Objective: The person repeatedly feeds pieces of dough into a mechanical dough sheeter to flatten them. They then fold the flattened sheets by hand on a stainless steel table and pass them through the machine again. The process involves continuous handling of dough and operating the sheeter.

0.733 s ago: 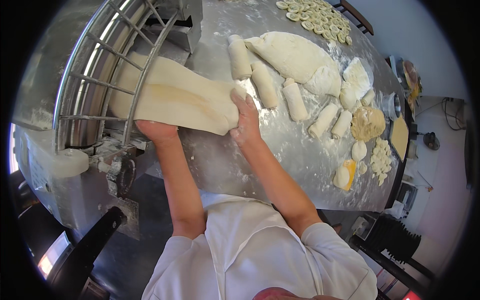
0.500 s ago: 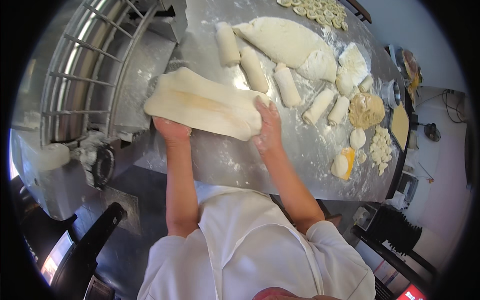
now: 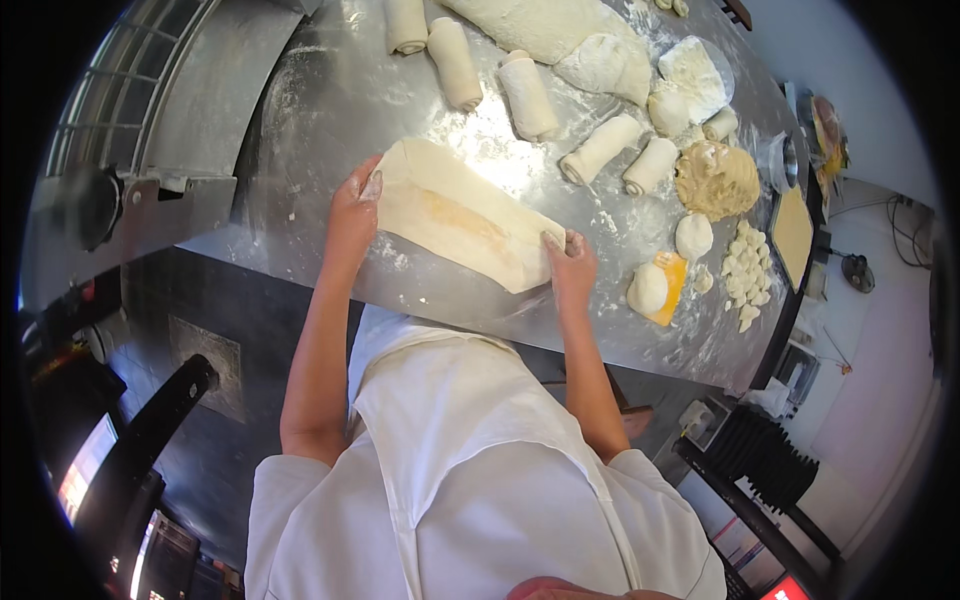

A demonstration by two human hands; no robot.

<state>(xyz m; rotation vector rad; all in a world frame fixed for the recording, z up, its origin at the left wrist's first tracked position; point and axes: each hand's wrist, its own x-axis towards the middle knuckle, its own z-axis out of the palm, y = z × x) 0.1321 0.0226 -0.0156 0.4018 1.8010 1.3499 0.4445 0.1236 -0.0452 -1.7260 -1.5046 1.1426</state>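
Observation:
A long flat sheet of pale dough point(image 3: 455, 218), with a tan streak along its middle, stretches between my hands at the front of the steel table. My left hand point(image 3: 355, 200) is closed on its left end, thumb on top. At the right end my right hand point(image 3: 571, 262) pinches the corner, its thumb over the edge and the other fingers partly hidden. Beyond the sheet lie several rolled dough cylinders, among them one roll point(image 3: 528, 96) straight behind it and a shorter roll point(image 3: 650, 166) to the right.
A large dough mass point(image 3: 540, 25) lies at the back. Toward the right are a tan dough lump point(image 3: 717, 180), small dough pieces point(image 3: 748, 265), and a dough ball point(image 3: 648, 288) against a yellow scraper point(image 3: 672, 285). A machine with a wire guard point(image 3: 120, 90) stands at the left.
Both hands have carried the dough sheet away from the machine, rightward and nearer the table's front. My left hand, formerly under the sheet, now grips its end. The view has shifted too.

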